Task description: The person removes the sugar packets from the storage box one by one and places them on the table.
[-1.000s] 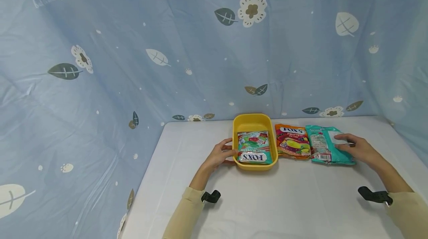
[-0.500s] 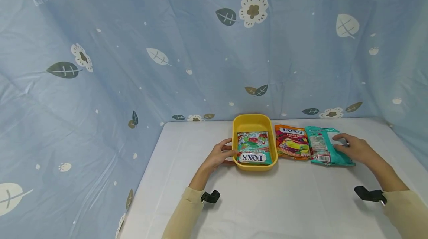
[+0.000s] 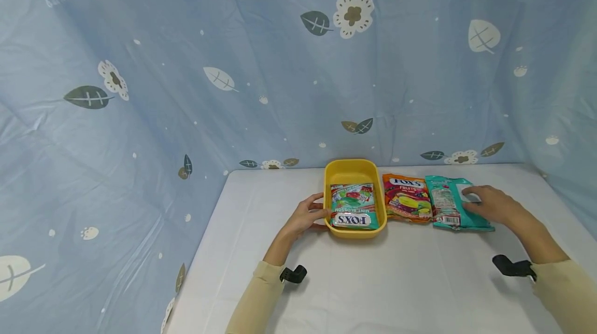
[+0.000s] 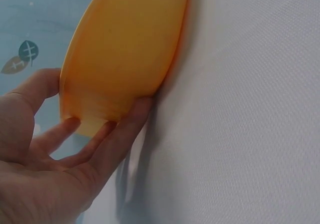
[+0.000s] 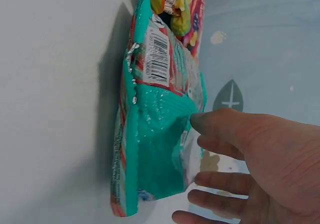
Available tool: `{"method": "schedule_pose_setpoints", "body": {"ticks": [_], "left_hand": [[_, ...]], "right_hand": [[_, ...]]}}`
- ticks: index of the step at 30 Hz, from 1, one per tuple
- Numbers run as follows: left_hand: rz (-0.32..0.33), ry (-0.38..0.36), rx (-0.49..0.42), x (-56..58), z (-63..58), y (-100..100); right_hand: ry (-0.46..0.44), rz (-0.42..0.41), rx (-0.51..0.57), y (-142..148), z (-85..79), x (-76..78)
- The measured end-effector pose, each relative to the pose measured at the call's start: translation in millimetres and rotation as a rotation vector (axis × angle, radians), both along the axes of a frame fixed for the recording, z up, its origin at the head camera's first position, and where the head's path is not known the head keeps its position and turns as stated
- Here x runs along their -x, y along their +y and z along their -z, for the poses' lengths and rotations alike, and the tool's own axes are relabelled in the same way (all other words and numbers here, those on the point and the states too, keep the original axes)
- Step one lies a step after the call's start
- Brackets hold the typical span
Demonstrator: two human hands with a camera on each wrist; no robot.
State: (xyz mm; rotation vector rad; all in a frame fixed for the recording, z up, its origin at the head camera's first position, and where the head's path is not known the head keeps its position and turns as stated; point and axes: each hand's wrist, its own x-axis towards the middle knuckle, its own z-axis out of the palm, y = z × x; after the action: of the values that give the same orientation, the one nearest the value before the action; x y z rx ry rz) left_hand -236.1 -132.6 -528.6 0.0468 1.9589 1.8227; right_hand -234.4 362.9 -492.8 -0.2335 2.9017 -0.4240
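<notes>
My left hand [image 3: 305, 217] holds the near left side of a yellow plastic tray [image 3: 353, 167]. In the left wrist view the thumb is at the tray's rim and the fingers [image 4: 117, 139] press its outer wall. Inside the tray lies a green Fox's Mint Blossom candy bag [image 3: 353, 205], its print upside down. My right hand [image 3: 496, 204] is over the right part of a teal candy bag [image 3: 450, 203], barcode side up. The right wrist view shows its thumb touching the bag, the other fingers [image 5: 220, 201] loosely extended beside it.
An orange Fox's Fruits bag [image 3: 408, 198] lies between the tray and the teal bag. A white-covered table [image 3: 396, 282] spreads out in front. Blue patterned curtain [image 3: 280, 64] hangs behind the table and along its left side.
My right hand has shifted slightly left over the teal bag. The left hand, tray and bags look the same.
</notes>
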Motion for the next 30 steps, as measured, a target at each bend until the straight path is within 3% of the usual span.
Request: {"method": "schedule_pose_setpoints", "body": {"ticks": [18,30], "left_hand": [[-0.01,-0.001,-0.011,-0.7,0.3,-0.7],[-0.001,-0.002,-0.023,-1.6,-2.2,-0.7]], "right_hand": [[0.015,0.012,-0.06,-25.1,-29.9,1.0],[0.015,-0.045,-0.088,-39.9,-40.0,4.7]]}}
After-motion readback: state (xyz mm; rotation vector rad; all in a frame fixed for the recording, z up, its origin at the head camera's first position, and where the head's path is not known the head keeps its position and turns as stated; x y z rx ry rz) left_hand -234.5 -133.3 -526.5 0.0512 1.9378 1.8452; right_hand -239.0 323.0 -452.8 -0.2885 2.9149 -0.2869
